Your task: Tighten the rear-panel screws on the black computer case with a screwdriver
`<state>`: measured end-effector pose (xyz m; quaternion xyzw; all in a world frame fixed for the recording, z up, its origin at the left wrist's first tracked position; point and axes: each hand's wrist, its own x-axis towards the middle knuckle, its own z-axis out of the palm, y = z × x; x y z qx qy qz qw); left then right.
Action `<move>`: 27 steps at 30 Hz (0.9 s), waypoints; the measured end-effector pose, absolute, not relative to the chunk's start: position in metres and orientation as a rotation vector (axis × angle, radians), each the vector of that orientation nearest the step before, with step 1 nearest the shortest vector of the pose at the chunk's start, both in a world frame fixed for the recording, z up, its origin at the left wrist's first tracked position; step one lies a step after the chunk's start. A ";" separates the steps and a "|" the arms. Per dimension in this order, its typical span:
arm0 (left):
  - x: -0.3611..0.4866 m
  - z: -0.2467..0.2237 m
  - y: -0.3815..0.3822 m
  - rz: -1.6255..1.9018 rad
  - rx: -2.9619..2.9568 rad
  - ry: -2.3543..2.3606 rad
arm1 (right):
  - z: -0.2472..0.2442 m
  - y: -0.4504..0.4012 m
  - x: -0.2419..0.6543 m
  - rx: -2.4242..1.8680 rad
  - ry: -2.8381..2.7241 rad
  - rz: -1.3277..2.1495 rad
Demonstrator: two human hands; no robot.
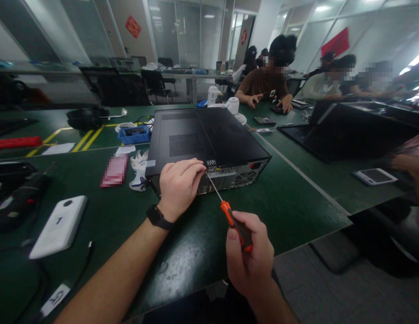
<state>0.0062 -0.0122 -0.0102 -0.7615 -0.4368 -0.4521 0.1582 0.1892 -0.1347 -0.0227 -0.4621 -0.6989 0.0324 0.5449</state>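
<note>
Grasping a screwdriver (226,208), the right hand (252,256) sits at lower centre in the head view; mid-frame, the left hand (179,183) bunches its fingers beside the screwdriver's tip at the black computer case (189,127), any pinch unclear.

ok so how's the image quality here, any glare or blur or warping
Head view, near edge: bright glare on the table; head view, centre: screwdriver and case fairly clear; head view, right edge: an arm looks smeared; head view, sides: stretched, wide-angle look; head view, left of the case: pink packet pixelated.
</note>
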 end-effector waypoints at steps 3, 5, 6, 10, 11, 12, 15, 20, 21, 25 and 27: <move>0.006 -0.010 -0.012 -1.283 -2.187 -1.253 | -0.024 -0.135 0.190 -1.106 -1.644 0.061; 0.005 -0.009 -0.012 -1.272 -2.196 -1.265 | -0.025 -0.136 0.191 -1.115 -1.640 0.048; 0.005 -0.009 -0.012 -1.267 -2.198 -1.270 | -0.024 -0.136 0.190 -1.122 -1.640 0.042; 0.005 -0.009 -0.012 -1.261 -2.199 -1.280 | -0.023 -0.136 0.190 -1.141 -1.628 0.027; 0.005 -0.009 -0.013 -1.263 -2.202 -1.283 | -0.024 -0.136 0.190 -1.138 -1.629 0.026; 0.005 -0.009 -0.013 -1.263 -2.206 -1.285 | -0.025 -0.136 0.190 -1.131 -1.634 0.025; 0.005 -0.009 -0.013 -1.264 -2.208 -1.289 | -0.032 -0.135 0.191 -1.126 -1.628 0.025; 0.005 -0.009 -0.012 -1.264 -2.211 -1.287 | -0.041 -0.135 0.194 -1.213 -1.557 0.063; 0.005 -0.009 -0.012 -1.264 -2.212 -1.286 | -0.041 -0.135 0.194 -1.214 -1.548 0.071; 0.005 -0.009 -0.013 -1.251 -2.212 -1.287 | -0.039 -0.136 0.194 -1.205 -1.547 0.095; 0.006 -0.009 -0.014 -1.244 -2.206 -1.285 | -0.038 -0.135 0.193 -1.212 -1.550 0.087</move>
